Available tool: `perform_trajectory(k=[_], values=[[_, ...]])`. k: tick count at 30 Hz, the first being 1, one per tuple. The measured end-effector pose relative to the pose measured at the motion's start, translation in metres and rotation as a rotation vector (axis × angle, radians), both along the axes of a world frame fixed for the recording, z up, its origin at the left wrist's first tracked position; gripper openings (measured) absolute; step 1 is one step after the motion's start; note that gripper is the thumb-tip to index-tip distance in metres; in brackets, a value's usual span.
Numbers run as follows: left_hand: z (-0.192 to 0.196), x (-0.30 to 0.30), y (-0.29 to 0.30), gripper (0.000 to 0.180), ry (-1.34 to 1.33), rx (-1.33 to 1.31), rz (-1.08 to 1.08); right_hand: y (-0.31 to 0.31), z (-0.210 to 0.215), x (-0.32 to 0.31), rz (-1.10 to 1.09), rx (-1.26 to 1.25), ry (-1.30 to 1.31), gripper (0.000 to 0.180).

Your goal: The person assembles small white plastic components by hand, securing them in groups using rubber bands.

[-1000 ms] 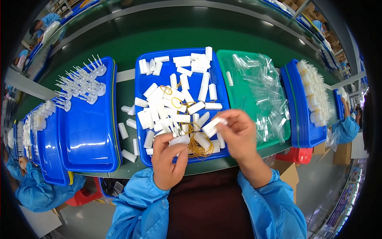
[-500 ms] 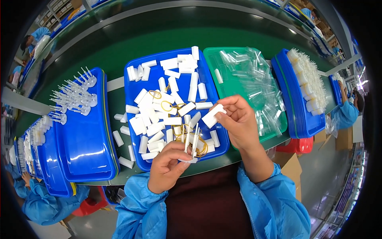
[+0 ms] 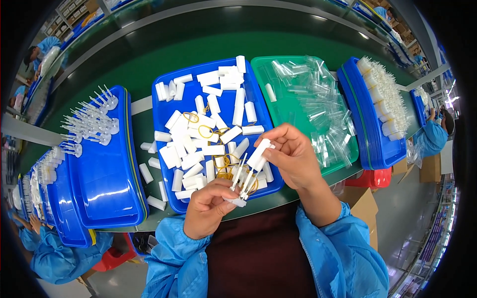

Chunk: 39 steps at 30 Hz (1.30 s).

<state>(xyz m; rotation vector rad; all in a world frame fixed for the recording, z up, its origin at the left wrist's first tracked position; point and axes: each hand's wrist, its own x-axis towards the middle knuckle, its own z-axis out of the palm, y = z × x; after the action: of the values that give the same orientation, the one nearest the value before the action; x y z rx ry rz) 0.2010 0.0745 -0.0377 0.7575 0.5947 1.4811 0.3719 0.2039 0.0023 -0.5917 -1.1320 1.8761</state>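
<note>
Over the blue tray (image 3: 164,99), hands now closer, left (image 3: 211,206) gripping sprayers (image 3: 239,185), right (image 3: 293,154) fitting white cap (image 3: 259,155).

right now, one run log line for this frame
left hand: pinching white applicators at base | right hand: holding white cap at their tips | below: blue tray of caps, yellow rubber bands

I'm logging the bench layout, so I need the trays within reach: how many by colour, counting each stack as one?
Blue tray of white caps: 1
Green tray of clear bags: 1
Blue tray stacks, one on the left, one on the right: 2
Total: 4; more blue trays sit at the far-left edge, too bent by the lens to count.
</note>
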Motion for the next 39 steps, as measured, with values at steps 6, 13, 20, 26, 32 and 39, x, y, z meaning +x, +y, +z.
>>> perform_trajectory(k=[6, 13, 20, 26, 32, 39], values=[[0.005, 0.002, 0.002, 0.017, 0.023, -0.009, 0.037, -0.007, -0.001, -0.001, 0.020, 0.015, -0.021, 0.021], [0.006, 0.000, 0.001, 0.024, -0.108, -0.046, -0.016, -0.016, -0.001, -0.002, 0.029, 0.208, -0.066, 0.020], [0.008, 0.003, 0.001, 0.027, -0.019, -0.078, 0.104, -0.026, 0.006, -0.007, 0.037, 0.299, -0.191, 0.019], [0.004, 0.000, -0.001, 0.024, -0.061, -0.053, 0.092, -0.034, 0.007, -0.010, -0.012, 0.350, -0.239, 0.018], [0.003, -0.014, -0.016, 0.023, 0.015, 0.008, 0.105, -0.014, 0.026, -0.009, 0.035, 0.646, -0.380, 0.018], [0.012, -0.035, -0.030, 0.023, 0.280, 0.086, 0.510, 0.022, 0.033, -0.049, 0.101, 1.335, -0.908, 0.015]])
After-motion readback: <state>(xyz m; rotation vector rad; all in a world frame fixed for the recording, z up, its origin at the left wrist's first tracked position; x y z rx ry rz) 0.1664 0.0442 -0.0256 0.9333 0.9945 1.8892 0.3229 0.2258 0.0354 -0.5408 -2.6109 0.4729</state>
